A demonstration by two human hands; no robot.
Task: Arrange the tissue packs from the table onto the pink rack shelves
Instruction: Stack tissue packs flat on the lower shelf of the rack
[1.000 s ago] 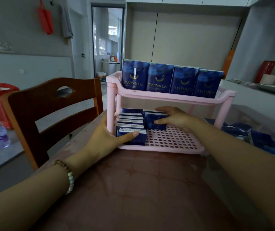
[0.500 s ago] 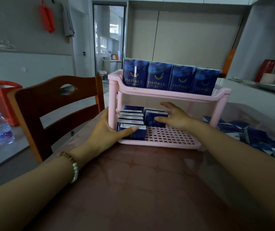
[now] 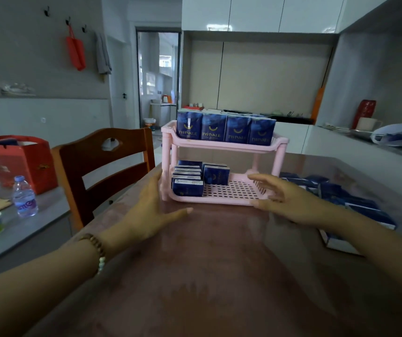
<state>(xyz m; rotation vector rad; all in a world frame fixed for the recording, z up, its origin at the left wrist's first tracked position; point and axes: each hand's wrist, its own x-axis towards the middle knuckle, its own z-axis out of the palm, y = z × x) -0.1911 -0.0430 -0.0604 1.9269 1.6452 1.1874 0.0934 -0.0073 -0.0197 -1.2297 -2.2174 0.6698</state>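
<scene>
Table point(image 3: 207, 276), left hand point(image 3: 151, 215), pink rack point(image 3: 222, 201), right hand point(image 3: 290, 203)

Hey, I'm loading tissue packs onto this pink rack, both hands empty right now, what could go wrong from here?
The top-shelf packs stand upright, well above the low rim of the pink rack; a knock from your left hand or right hand, both open close to it, could topple them. The loose packs lie right beside your right forearm, so a careless reach might sweep some aside.
</scene>
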